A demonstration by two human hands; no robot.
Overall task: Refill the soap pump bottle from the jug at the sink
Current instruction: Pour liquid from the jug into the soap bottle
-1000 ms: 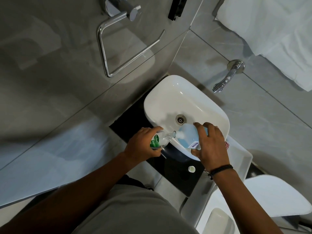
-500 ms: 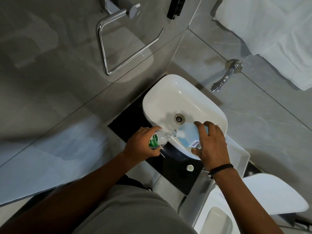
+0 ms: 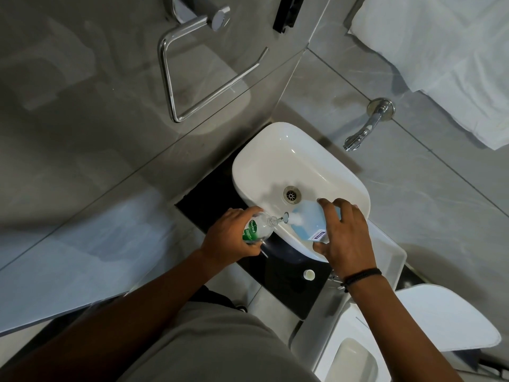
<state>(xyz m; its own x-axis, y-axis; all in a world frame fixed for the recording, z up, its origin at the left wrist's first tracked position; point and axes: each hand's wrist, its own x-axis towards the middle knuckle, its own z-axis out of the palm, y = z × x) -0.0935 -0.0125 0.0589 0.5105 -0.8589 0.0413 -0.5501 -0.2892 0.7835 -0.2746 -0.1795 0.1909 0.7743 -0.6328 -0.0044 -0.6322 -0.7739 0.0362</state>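
Observation:
My left hand grips a small clear soap bottle with a green label, its open neck tilted toward the basin. Its pump is off. My right hand holds a tipped jug of pale blue liquid, spout facing the bottle's neck at the near rim of the white sink. Spout and neck are almost touching. Much of the jug is hidden under my fingers.
A small white cap lies on the black counter in front of the sink. A chrome tap juts from the wall over the basin. A towel ring and a white towel hang above. A white toilet stands lower right.
Both hands hold about the same pose over the sink's near rim; the view has shifted slightly and the jug stays tipped at the bottle's neck.

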